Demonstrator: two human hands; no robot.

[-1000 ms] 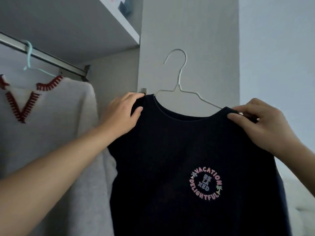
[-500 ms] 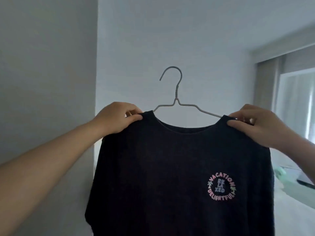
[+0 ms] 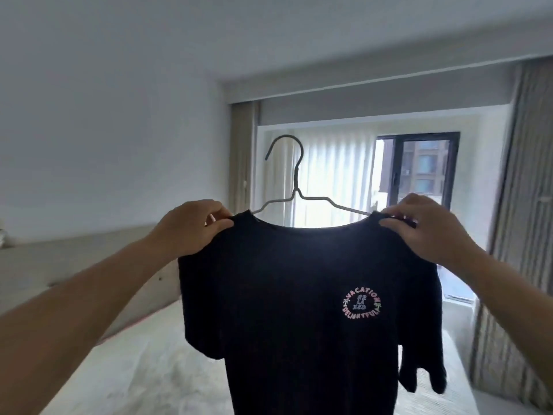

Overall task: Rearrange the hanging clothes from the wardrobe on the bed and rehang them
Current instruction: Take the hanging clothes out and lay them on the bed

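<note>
Left hand (image 3: 191,227) and right hand (image 3: 425,229) pinch shirt (image 3: 299,310) shoulders on hanger (image 3: 294,187); lower level onto bed (image 3: 143,369), hook clear

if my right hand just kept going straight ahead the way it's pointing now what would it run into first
Probably nothing close. The right hand, pinching the black t-shirt at its shoulder, points toward the window across the room; the way there looks free, though depth is unclear.

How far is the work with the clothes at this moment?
Done: the black T-shirt is off the wardrobe rail, on its wire hanger. In hand: left hand and right hand pinch its shoulders above the bed. Left: laying it down, rehanging.
</note>
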